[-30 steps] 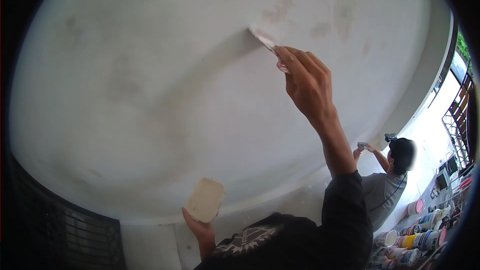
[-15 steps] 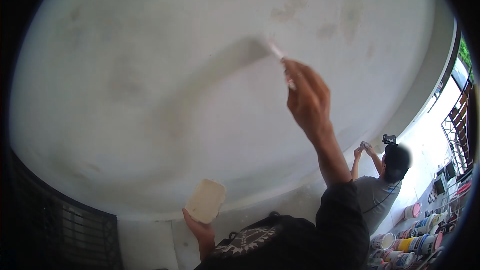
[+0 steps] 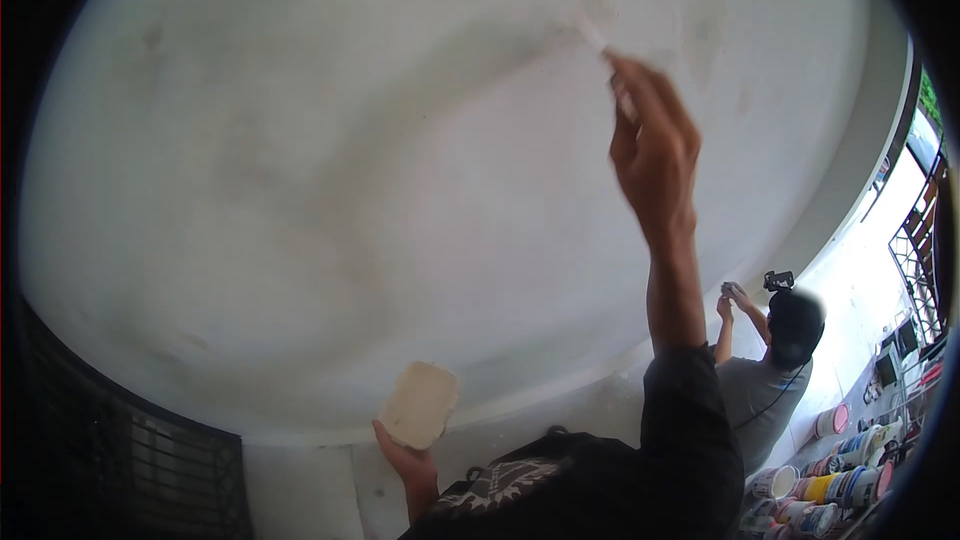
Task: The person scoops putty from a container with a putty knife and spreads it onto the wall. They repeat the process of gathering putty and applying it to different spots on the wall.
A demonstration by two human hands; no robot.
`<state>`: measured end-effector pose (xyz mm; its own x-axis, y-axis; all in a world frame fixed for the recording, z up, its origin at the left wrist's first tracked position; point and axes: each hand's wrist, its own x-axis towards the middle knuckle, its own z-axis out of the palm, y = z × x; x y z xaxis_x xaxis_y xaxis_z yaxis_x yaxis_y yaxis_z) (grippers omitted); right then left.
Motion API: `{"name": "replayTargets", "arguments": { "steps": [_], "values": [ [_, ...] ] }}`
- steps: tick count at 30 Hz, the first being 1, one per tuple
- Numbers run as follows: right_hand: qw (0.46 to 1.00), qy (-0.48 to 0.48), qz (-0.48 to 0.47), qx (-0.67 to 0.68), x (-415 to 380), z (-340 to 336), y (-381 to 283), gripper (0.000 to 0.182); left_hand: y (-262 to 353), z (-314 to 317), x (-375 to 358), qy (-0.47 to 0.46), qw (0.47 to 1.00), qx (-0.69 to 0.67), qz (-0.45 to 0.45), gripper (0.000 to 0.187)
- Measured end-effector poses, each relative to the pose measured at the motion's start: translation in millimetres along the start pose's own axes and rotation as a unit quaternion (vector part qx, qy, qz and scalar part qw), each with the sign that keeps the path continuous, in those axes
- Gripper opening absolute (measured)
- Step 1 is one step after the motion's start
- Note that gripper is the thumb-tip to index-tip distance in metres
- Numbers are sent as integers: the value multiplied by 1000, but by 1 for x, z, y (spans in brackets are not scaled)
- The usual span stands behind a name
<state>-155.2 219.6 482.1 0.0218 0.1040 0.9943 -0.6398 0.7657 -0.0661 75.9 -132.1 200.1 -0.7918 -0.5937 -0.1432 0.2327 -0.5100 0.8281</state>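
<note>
My right hand [image 3: 655,145] is raised in front of a broad off-white wall [image 3: 480,180]. Its fingers are closed round a slim pale tool [image 3: 597,37], whose blurred tip overlaps the wall near a brownish stain [image 3: 597,2]; I cannot tell the tool's exact kind. Low in view, my left hand [image 3: 408,455] grips the lower left edge of an off-white rectangular tray [image 3: 420,405] with rounded corners. The tray's broad flat side shows, with a slightly rough right edge. A soft grey shadow stretches leftward and down from the tool across the wall.
At the right, close by, a co-worker [image 3: 765,395] in a grey shirt and dark cap has both hands raised at the wall. Several paint buckets [image 3: 835,490] crowd the lower right floor. A dark barred grille [image 3: 160,460] stands at lower left, a metal gate [image 3: 915,270] at far right.
My right hand and the slim tool have moved up and to the right along the wall. The left hand and tray have shifted slightly right in view.
</note>
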Motion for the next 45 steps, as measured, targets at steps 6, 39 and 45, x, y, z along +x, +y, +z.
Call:
{"name": "replayTargets", "arguments": {
  "steps": [6, 39, 45],
  "values": [
    [995, -53, -22, -81, -56, 56, -6, 30, -26, -36, 41, -5, 1000, -15, -9, 61],
    [875, -129, 394, 249, -282, 40, -162, 13, -58, -140, 80, 12, 998, -62, -19, 60],
    [531, 15, 689, 493, -352, 18, -187, 17, -87, -195, 75, 41, 997, 31, 59, 51]
  ]
}}
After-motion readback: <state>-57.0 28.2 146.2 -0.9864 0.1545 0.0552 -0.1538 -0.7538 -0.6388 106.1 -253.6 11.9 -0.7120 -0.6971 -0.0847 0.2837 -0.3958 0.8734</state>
